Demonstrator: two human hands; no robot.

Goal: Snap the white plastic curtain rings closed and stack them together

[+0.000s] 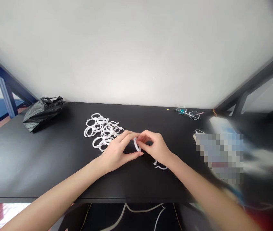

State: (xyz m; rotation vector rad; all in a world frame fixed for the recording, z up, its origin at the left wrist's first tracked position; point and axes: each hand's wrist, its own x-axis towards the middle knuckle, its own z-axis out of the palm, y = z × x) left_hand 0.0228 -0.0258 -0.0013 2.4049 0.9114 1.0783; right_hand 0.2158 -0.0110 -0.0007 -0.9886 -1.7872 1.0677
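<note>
The left grip (pixel 117 150) has the thin white ring (pixel 137 145) between its finger ends and thumb. The right grip (pixel 157 147) seems to pinch the same ring near its top. So both are busy with one ring. It is tipped up on its side, just over the desk (pixel 66 160), in the middle.

To do this well, I think the left should hold the ring steady and the right should do the small, careful work. Press softly, because a thin ring may bend or pop away. Staying low would help if it slips. The fingers hide part of it, so I can't tell if it is joined up.

By the right wrist lies a curved white piece (pixel 161 168), partly covered. A heap of white rings (pixel 110 130) sits beside the left grip. Farther out are a black bag (pixel 42 114), on the left, and glasses (pixel 186 113), near the wall (pixel 136 57).
</note>
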